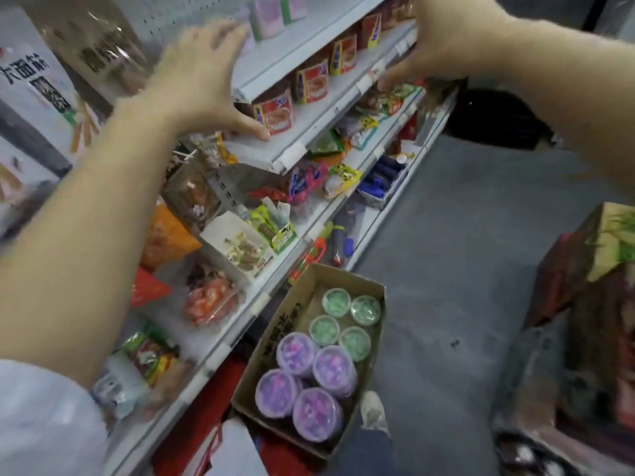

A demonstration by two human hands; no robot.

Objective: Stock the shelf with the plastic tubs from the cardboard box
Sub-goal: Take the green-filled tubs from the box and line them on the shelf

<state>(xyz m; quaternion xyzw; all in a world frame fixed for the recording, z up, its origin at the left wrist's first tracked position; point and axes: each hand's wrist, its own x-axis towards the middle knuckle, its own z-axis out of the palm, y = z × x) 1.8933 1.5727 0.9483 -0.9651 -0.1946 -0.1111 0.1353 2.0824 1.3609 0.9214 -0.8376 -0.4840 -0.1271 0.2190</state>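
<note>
1. the left hand (202,80) is raised to the shelf (319,108), fingers spread and straight, thumb beside a red can (275,113); nothing is gripped.
2. the right hand (443,39) is held up further along the same shelf, fingers spread, nothing seen to be held.
3. the purple tubs (299,383) and green tubs (347,321) are seen in the cardboard box (281,324) on the floor below.

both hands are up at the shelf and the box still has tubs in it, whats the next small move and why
Probably lower one hand to the cardboard box and take a tub. The left hand and right hand are both up at the shelf and hold no tub, while four purple tubs and four green tubs remain in the box on the floor.
</note>
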